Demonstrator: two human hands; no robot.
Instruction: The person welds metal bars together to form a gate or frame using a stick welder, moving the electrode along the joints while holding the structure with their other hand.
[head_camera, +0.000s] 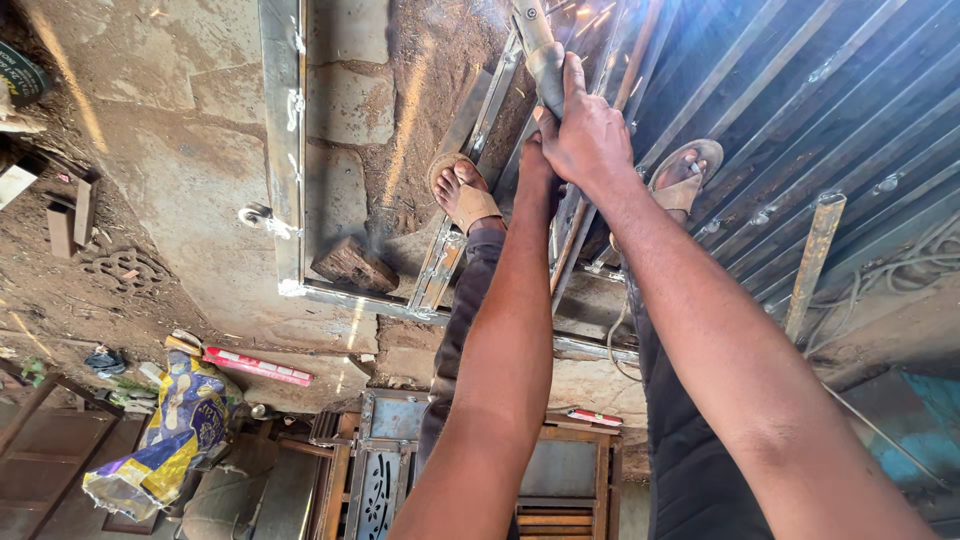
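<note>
Both my arms reach forward over a steel frame (285, 150) that lies on the concrete ground. My right hand (588, 135) is closed around the grey body of a power tool (537, 45) at the top of the view. My left hand (535, 158) sits just under it on the same tool and is mostly hidden by the right hand. Bright sparks (590, 15) show by the tool's far end. My sandalled feet (465, 195) (685, 178) stand on the flat metal bars (450, 250) below the tool.
A barred metal gate panel (800, 110) lies to the right, with a rusty strip (812, 260) and cables (900, 270) beside it. A wood block (352, 265) props the frame. A yellow-blue sack (180, 420), a red box (258, 366) and a metal grille (380, 480) lie nearer.
</note>
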